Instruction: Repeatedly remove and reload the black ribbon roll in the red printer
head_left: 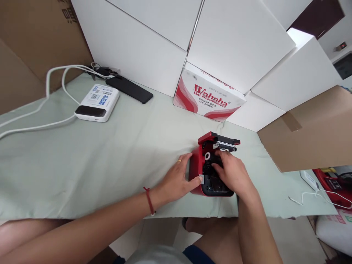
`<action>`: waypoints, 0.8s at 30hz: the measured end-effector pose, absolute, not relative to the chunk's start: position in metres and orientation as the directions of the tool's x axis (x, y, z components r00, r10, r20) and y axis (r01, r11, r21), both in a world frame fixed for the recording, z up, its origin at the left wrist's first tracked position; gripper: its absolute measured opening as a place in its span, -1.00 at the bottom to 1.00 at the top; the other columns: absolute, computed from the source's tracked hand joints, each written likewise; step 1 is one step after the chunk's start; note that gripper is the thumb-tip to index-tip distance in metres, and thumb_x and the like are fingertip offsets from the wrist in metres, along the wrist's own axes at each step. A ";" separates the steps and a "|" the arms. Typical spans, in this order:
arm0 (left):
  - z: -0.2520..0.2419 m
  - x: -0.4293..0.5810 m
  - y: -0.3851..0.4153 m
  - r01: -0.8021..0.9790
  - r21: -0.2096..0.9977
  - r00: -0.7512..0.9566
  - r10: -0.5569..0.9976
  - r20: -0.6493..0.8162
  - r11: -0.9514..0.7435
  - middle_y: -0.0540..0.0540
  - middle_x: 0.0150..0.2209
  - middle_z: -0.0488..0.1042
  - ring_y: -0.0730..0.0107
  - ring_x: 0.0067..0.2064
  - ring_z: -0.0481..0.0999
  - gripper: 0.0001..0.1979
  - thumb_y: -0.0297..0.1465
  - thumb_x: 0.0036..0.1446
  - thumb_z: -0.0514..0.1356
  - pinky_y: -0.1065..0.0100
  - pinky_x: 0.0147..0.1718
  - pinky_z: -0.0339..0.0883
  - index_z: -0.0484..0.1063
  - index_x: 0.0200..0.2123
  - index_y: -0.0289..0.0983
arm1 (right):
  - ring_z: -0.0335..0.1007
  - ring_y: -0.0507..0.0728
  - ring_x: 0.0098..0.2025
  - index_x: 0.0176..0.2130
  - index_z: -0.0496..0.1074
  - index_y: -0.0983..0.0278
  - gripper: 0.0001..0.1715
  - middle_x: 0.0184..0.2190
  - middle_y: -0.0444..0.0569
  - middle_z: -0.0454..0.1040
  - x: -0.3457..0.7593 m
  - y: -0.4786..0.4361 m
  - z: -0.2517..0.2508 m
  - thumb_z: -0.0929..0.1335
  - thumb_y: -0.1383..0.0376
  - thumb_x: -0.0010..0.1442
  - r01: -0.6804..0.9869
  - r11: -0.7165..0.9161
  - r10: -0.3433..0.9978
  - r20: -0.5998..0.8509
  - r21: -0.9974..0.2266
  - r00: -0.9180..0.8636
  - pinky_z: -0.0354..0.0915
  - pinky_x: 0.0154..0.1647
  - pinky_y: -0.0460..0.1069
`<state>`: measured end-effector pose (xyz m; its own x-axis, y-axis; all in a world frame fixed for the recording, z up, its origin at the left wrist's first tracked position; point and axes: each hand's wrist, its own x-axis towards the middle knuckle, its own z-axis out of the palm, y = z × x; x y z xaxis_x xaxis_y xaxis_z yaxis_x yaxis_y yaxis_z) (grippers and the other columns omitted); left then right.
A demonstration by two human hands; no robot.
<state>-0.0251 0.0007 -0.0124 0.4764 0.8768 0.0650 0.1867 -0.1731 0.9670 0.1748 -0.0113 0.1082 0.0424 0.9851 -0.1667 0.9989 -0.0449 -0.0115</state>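
A small red label printer (195, 167) stands on the cloth-covered table with its lid (209, 137) raised at the far side, showing a black inside. My left hand (178, 179) grips its left side, thumb on the near rim by a grey patch and fingers along the outer wall. My right hand (233, 170) reaches into the open compartment from the right. Its thumb and fingers close around a black roll with a white core end (207, 156); part of the roll is hidden behind the fingers. Dark shiny film lies in the near part of the compartment.
On the left, a white power bank (99, 102) with white cables lies near a black phone (129, 89) and keys. A Wahaha carton (209, 93) leans against stacked white boxes behind. A brown cardboard box (308, 128) stands right, near a white cable (310, 194).
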 end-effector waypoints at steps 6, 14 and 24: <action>-0.010 -0.021 -0.002 0.266 0.947 0.462 0.886 0.038 -0.179 -0.44 0.39 0.37 -0.29 0.43 0.37 -0.20 -0.09 0.25 0.27 -0.29 0.43 0.28 0.19 0.44 -0.32 | 0.29 0.08 -0.53 0.12 0.49 0.16 -0.51 -0.53 -0.18 0.41 0.226 -0.092 0.111 0.43 -0.06 0.36 0.787 -0.178 0.971 0.024 -0.590 0.238 0.25 -0.48 -0.02; -0.010 -0.022 -0.003 0.256 0.950 0.463 0.885 0.041 -0.178 -0.43 0.42 0.34 -0.27 0.46 0.36 -0.19 -0.05 0.24 0.26 -0.27 0.44 0.29 0.19 0.44 -0.30 | 0.28 0.08 -0.56 0.08 0.56 0.24 -0.40 -0.61 -0.20 0.36 0.283 -0.131 0.061 0.48 -0.11 0.26 0.661 -0.399 0.895 -0.115 -0.636 0.430 0.22 -0.54 -0.05; -0.007 -0.025 -0.002 0.231 0.959 0.493 0.870 0.028 -0.162 -0.46 0.42 0.31 -0.27 0.44 0.35 -0.20 -0.10 0.25 0.24 -0.31 0.44 0.26 0.16 0.44 -0.34 | 0.53 0.31 0.22 0.16 0.59 0.27 -0.45 0.25 0.23 0.55 0.308 -0.099 0.018 0.36 0.05 0.32 0.802 -0.306 0.908 0.096 -0.513 0.407 0.44 0.29 0.30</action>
